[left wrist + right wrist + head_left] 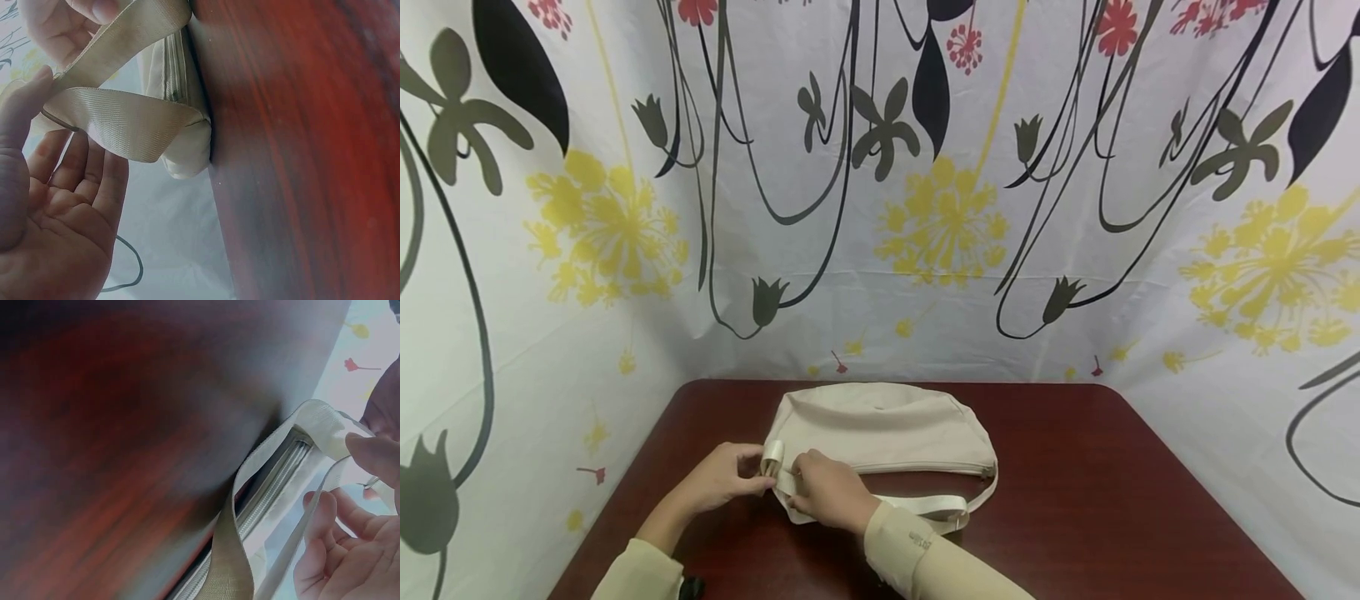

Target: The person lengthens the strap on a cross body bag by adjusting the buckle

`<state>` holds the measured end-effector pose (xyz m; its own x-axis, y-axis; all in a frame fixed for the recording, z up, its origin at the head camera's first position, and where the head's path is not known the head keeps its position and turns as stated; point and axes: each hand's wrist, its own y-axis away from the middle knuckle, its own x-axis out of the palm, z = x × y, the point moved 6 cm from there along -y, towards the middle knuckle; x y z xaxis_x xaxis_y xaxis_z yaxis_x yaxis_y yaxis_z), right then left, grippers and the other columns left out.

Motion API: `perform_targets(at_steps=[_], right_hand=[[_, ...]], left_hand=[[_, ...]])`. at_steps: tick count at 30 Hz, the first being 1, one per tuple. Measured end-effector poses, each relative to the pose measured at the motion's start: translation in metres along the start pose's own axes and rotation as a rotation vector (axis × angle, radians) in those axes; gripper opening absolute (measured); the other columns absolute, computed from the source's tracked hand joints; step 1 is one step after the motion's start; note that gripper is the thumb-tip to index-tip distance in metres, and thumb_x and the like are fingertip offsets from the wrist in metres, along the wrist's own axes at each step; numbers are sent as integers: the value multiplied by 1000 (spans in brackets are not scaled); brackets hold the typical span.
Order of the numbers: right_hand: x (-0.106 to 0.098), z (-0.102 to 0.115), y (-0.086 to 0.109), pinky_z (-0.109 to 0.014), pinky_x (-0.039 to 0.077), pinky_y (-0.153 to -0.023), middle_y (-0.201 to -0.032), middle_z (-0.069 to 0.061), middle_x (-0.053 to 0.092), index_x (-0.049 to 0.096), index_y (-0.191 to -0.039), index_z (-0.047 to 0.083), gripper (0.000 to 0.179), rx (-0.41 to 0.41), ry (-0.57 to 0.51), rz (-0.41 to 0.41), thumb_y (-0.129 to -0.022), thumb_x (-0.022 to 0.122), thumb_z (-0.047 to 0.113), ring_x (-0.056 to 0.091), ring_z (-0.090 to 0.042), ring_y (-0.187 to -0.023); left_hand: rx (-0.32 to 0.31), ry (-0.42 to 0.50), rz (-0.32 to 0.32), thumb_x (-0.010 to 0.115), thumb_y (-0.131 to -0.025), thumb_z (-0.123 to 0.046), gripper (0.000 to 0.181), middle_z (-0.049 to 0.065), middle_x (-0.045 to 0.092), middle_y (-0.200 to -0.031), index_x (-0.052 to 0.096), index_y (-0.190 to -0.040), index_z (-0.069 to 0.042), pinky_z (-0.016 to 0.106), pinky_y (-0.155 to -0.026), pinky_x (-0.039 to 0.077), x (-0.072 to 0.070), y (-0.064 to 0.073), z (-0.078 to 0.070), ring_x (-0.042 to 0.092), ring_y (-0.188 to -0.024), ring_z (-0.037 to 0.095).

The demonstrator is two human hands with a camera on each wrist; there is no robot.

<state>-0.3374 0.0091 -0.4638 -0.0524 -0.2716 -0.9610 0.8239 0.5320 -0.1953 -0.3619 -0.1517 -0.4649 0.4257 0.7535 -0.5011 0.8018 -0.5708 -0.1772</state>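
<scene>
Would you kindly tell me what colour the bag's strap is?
The strap is beige, best seen in the left wrist view.

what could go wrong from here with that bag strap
The left hand and right hand both hold the flat cream woven strap near one end of the soft cream fabric bag, so a hard pull might drag the bag across the dark red wooden table.
The strap's slack loop lies loose along the bag's front, so it could twist or perhaps catch on the zip pull.
</scene>
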Motion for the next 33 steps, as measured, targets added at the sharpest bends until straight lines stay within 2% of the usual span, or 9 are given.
perform_targets(at_steps=[9, 18, 28, 33], right_hand=[[-2, -3, 4, -23, 45, -63, -87, 7, 56, 67, -107, 13, 37, 10, 41, -1, -85, 83, 38, 48, -2, -69], [-2, -3, 4, -23, 45, -62, -84, 8, 54, 67, -103, 14, 32, -8, 34, -27, -85, 83, 36, 47, -2, -68], [-1, -3, 2, -21, 39, -58, -81, 9, 49, 65, -103, 12, 28, -10, -3, -24, -90, 80, 32, 42, -3, -66], [-2, -2, -1, -20, 41, -60, -84, 8, 51, 65, -105, 12, 25, -7, -37, -13, -91, 77, 29, 44, -3, -67]], left_hand=[[19, -57, -7, 78, -91, -21, 21, 0, 72, -87, 70, -104, -6, 26, -67, 53, 0, 1, -1, 69, -74, 16], [18, -18, -10, 77, -91, -14, 24, 8, 73, -93, 69, -110, -1, 27, -66, 54, 1, 0, 1, 71, -76, 25], [8, 20, -1, 76, -92, -13, 33, 10, 73, -98, 67, -119, 4, 28, -67, 55, 1, 0, 1, 72, -77, 27], [17, -6, 3, 77, -92, -16, 31, 8, 74, -96, 69, -115, 2, 28, -67, 55, 1, 0, 0, 71, -76, 25]])
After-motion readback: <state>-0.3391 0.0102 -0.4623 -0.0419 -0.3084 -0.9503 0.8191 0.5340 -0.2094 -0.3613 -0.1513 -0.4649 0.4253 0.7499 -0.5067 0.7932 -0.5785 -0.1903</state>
